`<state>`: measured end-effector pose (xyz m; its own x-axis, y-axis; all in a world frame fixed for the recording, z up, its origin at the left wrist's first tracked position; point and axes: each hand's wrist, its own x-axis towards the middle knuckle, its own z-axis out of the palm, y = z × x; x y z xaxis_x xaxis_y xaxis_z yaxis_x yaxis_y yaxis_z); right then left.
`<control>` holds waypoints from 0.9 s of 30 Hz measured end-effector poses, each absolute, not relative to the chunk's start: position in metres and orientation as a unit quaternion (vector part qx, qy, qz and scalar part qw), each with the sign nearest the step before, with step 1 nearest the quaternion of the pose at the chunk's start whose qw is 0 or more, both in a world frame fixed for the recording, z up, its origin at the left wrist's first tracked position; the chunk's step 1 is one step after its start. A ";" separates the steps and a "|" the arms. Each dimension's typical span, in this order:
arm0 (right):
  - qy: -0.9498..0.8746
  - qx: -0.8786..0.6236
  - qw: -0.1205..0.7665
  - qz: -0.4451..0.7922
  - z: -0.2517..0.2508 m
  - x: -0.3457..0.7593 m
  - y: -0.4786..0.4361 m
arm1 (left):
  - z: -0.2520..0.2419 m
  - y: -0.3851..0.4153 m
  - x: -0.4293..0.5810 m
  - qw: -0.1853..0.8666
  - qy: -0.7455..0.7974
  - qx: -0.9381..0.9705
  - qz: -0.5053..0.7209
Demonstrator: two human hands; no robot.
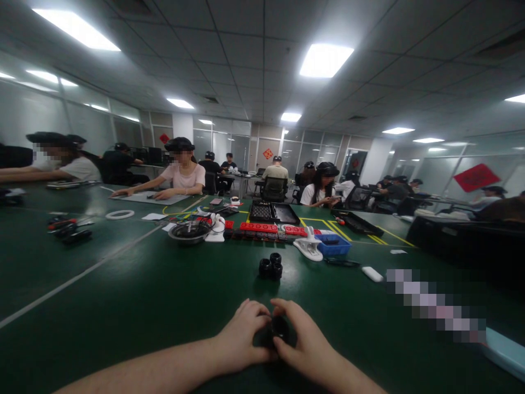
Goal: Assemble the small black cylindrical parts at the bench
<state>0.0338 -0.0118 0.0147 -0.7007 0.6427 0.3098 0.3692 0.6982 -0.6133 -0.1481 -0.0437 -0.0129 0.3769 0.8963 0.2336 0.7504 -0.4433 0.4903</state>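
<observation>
Near the front of the green table, a small black round piece (280,328) with a hollow-looking top sits between my two hands. My right hand (302,335) curls around its right side, thumb at the near edge and fingers at the far edge. From the other side, my left hand (245,335) closes on it with bent fingers and thumb; its exact contact is partly hidden. Just beyond my hands stand three shiny black cylindrical pieces (270,267), clustered together and touching. Their exact kind is not clear.
Farther back are a metal bowl (189,234) of dark parts, a red row of sockets (262,230), a white clip-like stand (309,245), a blue bin (333,244) and black trays (274,212). Tools (69,230) lie left. Other people sit around the table.
</observation>
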 end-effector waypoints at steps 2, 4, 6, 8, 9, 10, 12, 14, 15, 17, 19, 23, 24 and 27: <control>-0.887 -0.247 0.265 0.287 0.014 0.036 -0.013 | -0.013 -0.044 -0.148 0.156 0.502 0.817 0.236; -0.885 -0.232 0.272 0.297 0.015 0.037 -0.013 | -0.012 -0.044 -0.148 0.158 0.504 0.816 0.235; -0.882 -0.242 0.283 0.290 0.015 0.037 -0.014 | -0.012 -0.044 -0.148 0.160 0.508 0.813 0.235; -0.877 -0.268 0.289 0.273 0.016 0.036 -0.014 | -0.011 -0.044 -0.148 0.160 0.509 0.813 0.235; -0.875 -0.283 0.289 0.264 0.016 0.035 -0.014 | -0.011 -0.044 -0.148 0.158 0.508 0.814 0.234; -0.874 -0.297 0.288 0.256 0.016 0.035 -0.013 | -0.011 -0.044 -0.148 0.156 0.507 0.815 0.234; -0.872 -0.320 0.283 0.240 0.016 0.034 -0.013 | -0.010 -0.044 -0.149 0.153 0.504 0.818 0.231; -0.869 -0.339 0.279 0.227 0.015 0.032 -0.012 | -0.010 -0.044 -0.149 0.152 0.504 0.819 0.230; -0.867 -0.349 0.279 0.221 0.014 0.032 -0.011 | -0.010 -0.044 -0.149 0.151 0.504 0.818 0.231; -0.862 -0.367 0.277 0.213 0.012 0.031 -0.010 | -0.011 -0.045 -0.149 0.150 0.504 0.818 0.234; -0.859 -0.377 0.276 0.212 0.011 0.030 -0.010 | -0.012 -0.045 -0.149 0.147 0.502 0.818 0.238; -0.868 -0.318 0.274 0.264 0.011 0.033 -0.012 | -0.013 -0.044 -0.149 0.146 0.502 0.818 0.241; -0.874 -0.290 0.271 0.282 0.011 0.034 -0.012 | -0.013 -0.044 -0.149 0.147 0.501 0.819 0.240; -0.883 -0.240 0.267 0.303 0.013 0.037 -0.014 | -0.013 -0.043 -0.149 0.151 0.499 0.821 0.234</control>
<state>0.0371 -0.0141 0.0134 -0.7425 0.5849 0.3265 0.2613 0.7017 -0.6629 -0.1490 -0.0427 -0.0133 0.3933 0.8896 0.2323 0.7481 -0.4565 0.4815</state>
